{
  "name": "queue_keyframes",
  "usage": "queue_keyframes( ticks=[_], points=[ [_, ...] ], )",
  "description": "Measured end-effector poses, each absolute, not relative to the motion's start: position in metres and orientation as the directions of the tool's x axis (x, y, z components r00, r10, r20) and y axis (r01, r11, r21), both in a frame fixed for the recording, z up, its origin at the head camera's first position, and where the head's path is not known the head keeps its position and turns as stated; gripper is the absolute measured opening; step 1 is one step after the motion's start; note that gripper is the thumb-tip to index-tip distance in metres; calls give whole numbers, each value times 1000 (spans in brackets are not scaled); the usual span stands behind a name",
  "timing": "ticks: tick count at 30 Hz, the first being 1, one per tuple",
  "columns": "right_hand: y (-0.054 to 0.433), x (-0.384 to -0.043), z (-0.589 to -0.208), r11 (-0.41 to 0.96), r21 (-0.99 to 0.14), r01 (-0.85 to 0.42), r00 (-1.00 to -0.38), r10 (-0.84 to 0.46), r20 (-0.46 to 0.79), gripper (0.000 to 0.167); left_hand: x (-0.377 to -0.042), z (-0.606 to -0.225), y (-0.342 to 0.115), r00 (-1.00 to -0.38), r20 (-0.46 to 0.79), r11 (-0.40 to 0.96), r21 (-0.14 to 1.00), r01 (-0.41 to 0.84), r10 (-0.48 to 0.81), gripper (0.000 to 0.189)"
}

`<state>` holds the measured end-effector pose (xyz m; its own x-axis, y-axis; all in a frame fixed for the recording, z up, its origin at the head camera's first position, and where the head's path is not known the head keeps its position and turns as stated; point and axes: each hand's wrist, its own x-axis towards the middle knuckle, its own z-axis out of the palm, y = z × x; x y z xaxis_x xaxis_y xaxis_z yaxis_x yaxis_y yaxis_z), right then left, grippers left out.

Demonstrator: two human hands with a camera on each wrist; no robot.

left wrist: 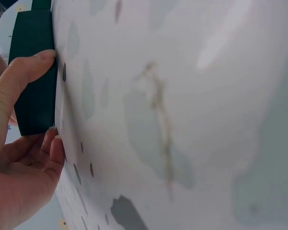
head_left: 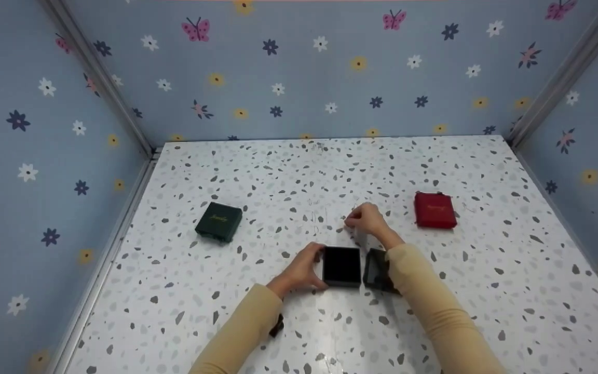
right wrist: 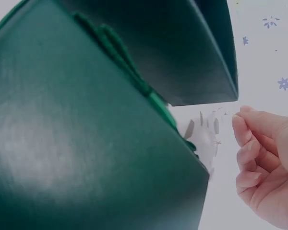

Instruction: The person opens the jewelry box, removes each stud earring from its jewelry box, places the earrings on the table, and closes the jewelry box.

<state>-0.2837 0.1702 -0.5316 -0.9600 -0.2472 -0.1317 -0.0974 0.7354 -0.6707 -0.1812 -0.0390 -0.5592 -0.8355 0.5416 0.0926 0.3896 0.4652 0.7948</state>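
Flowered wall [head_left: 299, 67] behind speckled table [head_left: 143, 322]. Left: green box [head_left: 219, 222]. Next: left hand [head_left: 301, 267], thumb and fingers gripping opposite sides of open box [head_left: 341, 266]. Right hand [head_left: 367, 220] farther back, right of open box, fingers curled, thumb meeting fingertip; cannot tell if anything pinched. Lid [head_left: 376, 271] beside open box, partly under right sleeve [head_left: 429, 293]. Far right: red box [head_left: 435, 210].

My speckled white tabletop [head_left: 496, 291] carries a green jewelry box [head_left: 219, 222] at left, a red jewelry box [head_left: 435, 210] at right, thin strands [head_left: 314, 216] mid-frame and, lower centre, an open box [head_left: 341, 266], a lid [head_left: 376, 269] and a small dark piece [head_left: 277, 326].
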Motion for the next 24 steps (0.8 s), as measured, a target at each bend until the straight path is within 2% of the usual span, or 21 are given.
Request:
queue_keyframes(
  ticks=[11, 19, 24],
  points=[
    [179, -275, -522, 709, -682, -182, -945, -318, -79, 13, -181, -560, -39, -836, 89, 455, 805, 381, 542, 84],
    [188, -266, -519, 660, -685, -308, -918, -395, 32, 10, -180, -559, -38, -844, 90, 457, 808, 372, 529, 84],
    [192, -260, -517, 666, -673, -320, -912, -409, 28, 8, -180, -558, -38, -844, 96, 456, 806, 377, 528, 84]
  ],
)
